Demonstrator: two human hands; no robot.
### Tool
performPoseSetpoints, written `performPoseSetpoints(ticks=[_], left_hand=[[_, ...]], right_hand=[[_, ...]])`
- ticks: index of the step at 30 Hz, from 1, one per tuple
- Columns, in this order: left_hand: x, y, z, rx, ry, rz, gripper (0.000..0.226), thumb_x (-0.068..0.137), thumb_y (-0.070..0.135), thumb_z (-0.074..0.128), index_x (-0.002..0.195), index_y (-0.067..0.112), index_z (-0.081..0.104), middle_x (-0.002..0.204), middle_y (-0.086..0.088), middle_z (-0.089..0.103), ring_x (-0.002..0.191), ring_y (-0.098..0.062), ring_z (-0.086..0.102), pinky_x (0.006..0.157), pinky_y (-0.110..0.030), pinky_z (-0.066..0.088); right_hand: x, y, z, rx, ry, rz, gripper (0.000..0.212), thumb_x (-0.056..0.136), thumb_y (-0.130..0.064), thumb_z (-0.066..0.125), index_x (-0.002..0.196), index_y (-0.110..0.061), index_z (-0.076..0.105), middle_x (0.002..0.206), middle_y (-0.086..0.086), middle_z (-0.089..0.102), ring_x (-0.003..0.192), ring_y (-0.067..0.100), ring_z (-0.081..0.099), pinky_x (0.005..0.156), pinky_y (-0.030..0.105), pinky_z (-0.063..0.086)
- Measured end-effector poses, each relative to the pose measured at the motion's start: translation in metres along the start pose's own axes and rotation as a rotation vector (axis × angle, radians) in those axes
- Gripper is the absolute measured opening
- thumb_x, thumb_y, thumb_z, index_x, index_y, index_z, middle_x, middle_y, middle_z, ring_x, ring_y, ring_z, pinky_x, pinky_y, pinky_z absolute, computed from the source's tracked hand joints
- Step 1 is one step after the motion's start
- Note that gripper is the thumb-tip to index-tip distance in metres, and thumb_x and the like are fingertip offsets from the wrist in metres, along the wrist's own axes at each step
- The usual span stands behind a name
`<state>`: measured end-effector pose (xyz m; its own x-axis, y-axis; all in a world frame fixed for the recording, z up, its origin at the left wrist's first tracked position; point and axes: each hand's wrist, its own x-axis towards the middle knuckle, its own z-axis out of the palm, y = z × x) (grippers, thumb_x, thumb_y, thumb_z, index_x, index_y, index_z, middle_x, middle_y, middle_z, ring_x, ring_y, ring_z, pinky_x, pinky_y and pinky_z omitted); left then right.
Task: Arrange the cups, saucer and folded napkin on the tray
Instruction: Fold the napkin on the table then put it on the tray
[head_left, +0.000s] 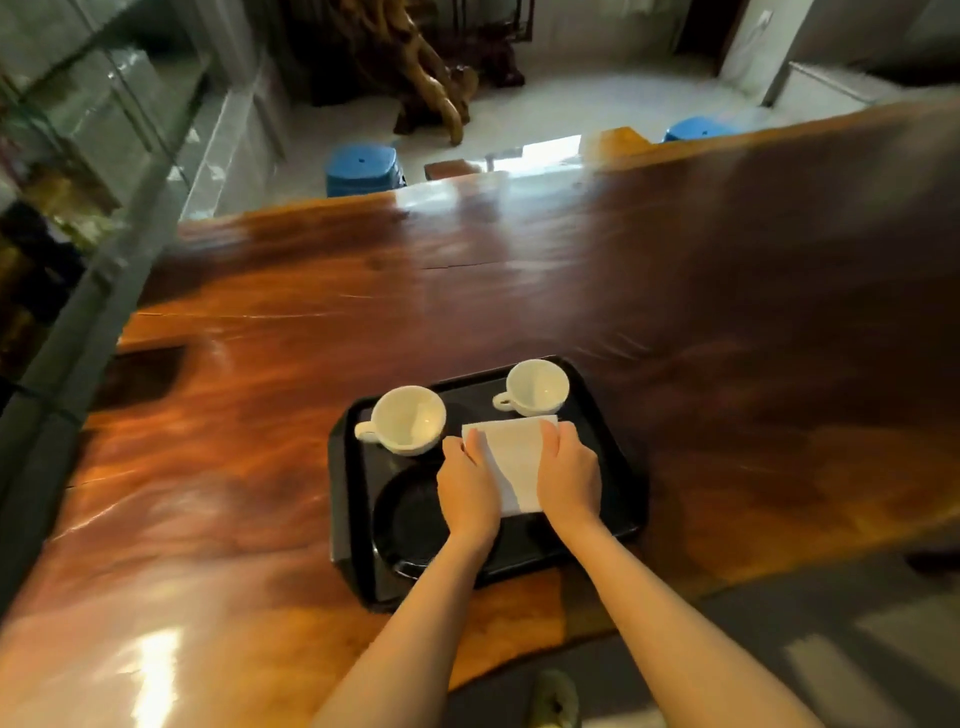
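A black tray (618, 457) lies on the wooden table near its front edge. Two white cups stand upright along the tray's far side, one at the left (406, 420) and one at the right (535, 388), both with handles pointing left. A black saucer (405, 519) rests in the tray's near left part, partly under my left forearm. A folded white napkin (514, 462) lies right of the saucer. My left hand (467, 488) holds its left edge and my right hand (569, 473) holds its right edge.
The glossy wooden table (519, 291) stretches wide around the tray. Two blue stools (361, 169) stand beyond its far edge. A glass cabinet (78, 156) runs along the left. A foot in a shoe (553, 699) shows below the table's near edge.
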<state>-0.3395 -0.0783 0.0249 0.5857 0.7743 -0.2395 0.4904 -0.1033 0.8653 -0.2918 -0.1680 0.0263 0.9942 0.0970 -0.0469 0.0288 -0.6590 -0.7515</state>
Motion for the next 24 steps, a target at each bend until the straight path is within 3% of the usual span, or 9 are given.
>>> performPoseSetpoints(ticks=[3,8,13,16,20,24], left_hand=[[-0.012,-0.006,0.035,0.019,-0.009,-0.076,0.033,0.097,0.044,0.03,0.089,0.017,0.045,0.075,0.003,0.051,0.074,-0.018,0.053,0.065,-0.032,0.04],[-0.017,-0.019,0.068,0.079,0.017,-0.188,0.029,0.097,0.044,0.029,0.09,0.019,0.043,0.072,0.011,0.046,0.066,-0.001,0.045,0.05,-0.02,0.032],[-0.008,-0.026,0.085,0.144,0.045,-0.228,0.026,0.097,0.044,0.029,0.088,0.023,0.04,0.071,0.012,0.046,0.064,0.0,0.045,0.049,-0.019,0.031],[-0.001,-0.027,0.089,0.167,0.031,-0.249,0.025,0.098,0.043,0.03,0.092,0.021,0.042,0.072,0.011,0.046,0.064,0.0,0.045,0.049,-0.019,0.031],[0.006,-0.027,0.09,0.132,-0.028,-0.287,0.032,0.099,0.035,0.032,0.113,0.012,0.049,0.096,0.003,0.051,0.084,-0.011,0.051,0.065,-0.022,0.038],[-0.008,-0.033,0.088,0.056,-0.095,-0.246,0.035,0.094,0.015,0.041,0.128,0.012,0.047,0.117,0.0,0.051,0.092,-0.006,0.05,0.07,-0.012,0.04]], right_hand=[[0.014,0.034,-0.013,-0.068,-0.041,0.036,0.039,0.098,-0.046,0.022,0.076,-0.021,0.042,0.065,-0.009,0.048,0.058,0.003,0.048,0.044,0.02,0.029],[0.029,0.07,-0.011,-0.168,-0.147,0.07,0.039,0.097,-0.047,0.019,0.073,-0.024,0.039,0.064,-0.009,0.047,0.057,0.001,0.045,0.044,0.02,0.025],[0.045,0.086,0.001,-0.234,-0.193,0.063,0.037,0.098,-0.044,0.018,0.078,-0.022,0.039,0.063,-0.01,0.042,0.055,0.001,0.041,0.043,0.019,0.025],[0.056,0.086,0.008,-0.299,-0.197,0.044,0.036,0.099,-0.042,0.018,0.079,-0.02,0.039,0.062,-0.009,0.042,0.059,0.011,0.049,0.044,0.022,0.026],[0.072,0.084,0.018,-0.374,-0.208,0.045,0.039,0.1,-0.039,0.019,0.088,-0.013,0.045,0.084,0.01,0.065,0.079,0.026,0.063,0.059,0.032,0.04],[0.073,0.09,0.024,-0.435,-0.244,0.078,0.042,0.1,-0.036,0.019,0.101,-0.007,0.049,0.097,0.017,0.068,0.089,0.033,0.065,0.062,0.033,0.038]])
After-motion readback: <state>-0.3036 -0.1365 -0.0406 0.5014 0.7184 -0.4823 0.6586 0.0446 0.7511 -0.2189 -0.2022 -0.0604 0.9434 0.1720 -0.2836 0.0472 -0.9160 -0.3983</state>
